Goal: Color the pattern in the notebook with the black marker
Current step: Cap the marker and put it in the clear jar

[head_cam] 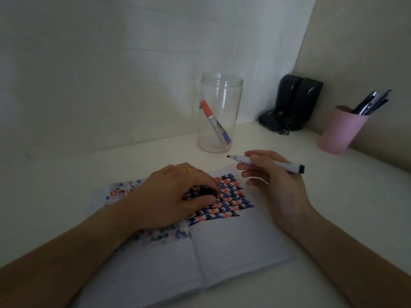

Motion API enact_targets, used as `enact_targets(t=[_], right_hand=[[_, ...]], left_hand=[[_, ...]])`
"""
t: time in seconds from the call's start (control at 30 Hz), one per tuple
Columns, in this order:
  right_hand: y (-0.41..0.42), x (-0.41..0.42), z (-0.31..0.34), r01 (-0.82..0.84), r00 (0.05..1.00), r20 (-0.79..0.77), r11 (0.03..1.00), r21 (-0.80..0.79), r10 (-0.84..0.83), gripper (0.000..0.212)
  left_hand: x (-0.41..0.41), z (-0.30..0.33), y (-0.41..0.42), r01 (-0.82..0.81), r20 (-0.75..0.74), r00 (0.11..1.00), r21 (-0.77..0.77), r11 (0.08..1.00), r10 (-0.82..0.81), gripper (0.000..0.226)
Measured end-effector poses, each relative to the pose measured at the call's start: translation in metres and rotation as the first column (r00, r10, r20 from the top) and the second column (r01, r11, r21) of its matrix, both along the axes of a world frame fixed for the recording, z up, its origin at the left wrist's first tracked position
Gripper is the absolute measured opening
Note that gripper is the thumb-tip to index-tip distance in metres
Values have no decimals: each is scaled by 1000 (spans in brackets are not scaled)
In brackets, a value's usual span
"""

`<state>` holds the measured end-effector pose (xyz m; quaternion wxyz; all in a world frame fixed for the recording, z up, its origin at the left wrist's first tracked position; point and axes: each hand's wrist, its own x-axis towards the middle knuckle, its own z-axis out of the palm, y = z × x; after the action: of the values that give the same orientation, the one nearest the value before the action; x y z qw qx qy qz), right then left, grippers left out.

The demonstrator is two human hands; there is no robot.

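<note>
An open notebook (222, 252) lies on the white desk, its right page carrying a red, blue and black pattern (231, 201). My left hand (175, 196) rests on the notebook over the pattern's left part, fingers closed on a small black cap (205, 190). My right hand (271, 181) hovers above the page's upper right corner, holding the uncapped black marker (264, 164) lifted off the paper, tip pointing left toward the jar. Faint bleed-through colour shows on the left page.
A clear plastic jar (219, 112) with a red and a blue marker inside stands behind the notebook. Two black speakers (298, 101) sit in the corner. A pink cup (340, 130) full of pens stands at the right by the wall.
</note>
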<state>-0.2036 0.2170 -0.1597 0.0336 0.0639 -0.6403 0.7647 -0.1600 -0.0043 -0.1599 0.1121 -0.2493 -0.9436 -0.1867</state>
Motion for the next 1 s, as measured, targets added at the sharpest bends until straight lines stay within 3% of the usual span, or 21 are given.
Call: enact_targets(t=[0.23, 0.37, 0.47, 0.7, 1.0], right_hand=[[7, -3, -2, -55, 998, -21, 997, -59, 54, 15], [9, -1, -1, -104, 994, 20, 985, -140, 107, 28], [8, 0, 1, -139, 990, 22, 983, -124, 142, 36], [4, 7, 4, -176, 984, -32, 984, 8, 176, 24], [9, 11, 5, -192, 980, -38, 979, 65, 195, 27]], left_hand=[[-1, 2, -4, -188, -93, 972, 252, 949, 217, 21], [-4, -1, -9, -276, -69, 950, 275, 921, 306, 24], [-5, -3, -9, -289, -39, 950, 271, 918, 311, 26], [2, 4, -5, -286, -28, 948, 354, 890, 316, 28], [6, 9, 2, -239, -34, 961, 390, 889, 274, 23]])
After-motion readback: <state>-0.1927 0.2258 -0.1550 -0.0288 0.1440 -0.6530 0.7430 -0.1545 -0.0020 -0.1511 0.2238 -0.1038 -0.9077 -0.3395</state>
